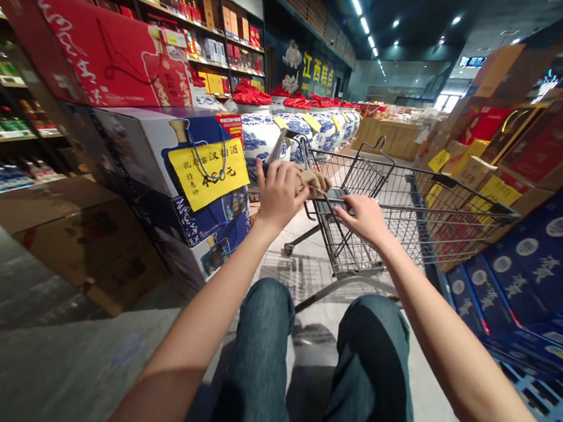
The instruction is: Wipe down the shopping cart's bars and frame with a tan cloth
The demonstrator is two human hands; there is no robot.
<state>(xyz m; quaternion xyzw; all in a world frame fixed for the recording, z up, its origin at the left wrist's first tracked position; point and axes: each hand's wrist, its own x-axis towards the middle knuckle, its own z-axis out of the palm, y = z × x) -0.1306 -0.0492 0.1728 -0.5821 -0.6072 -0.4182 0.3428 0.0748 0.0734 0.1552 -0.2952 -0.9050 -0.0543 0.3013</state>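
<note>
A wire shopping cart [415, 205] stands in the aisle in front of my legs. My left hand [277, 194] is closed round the left end of the cart's handle, where a beige cloth [314, 182] is bunched up beside it. My right hand [365, 218] lies on the handle a little to the right, its fingers curled over the bar. The cart's basket looks bare.
Blue and white gift boxes with a yellow price sign [208, 171] and a red box [97, 50] are stacked close on the left, above brown cartons [82, 237]. Blue boxes [531, 271] line the right. Blue-and-white jars [290, 128] stand ahead.
</note>
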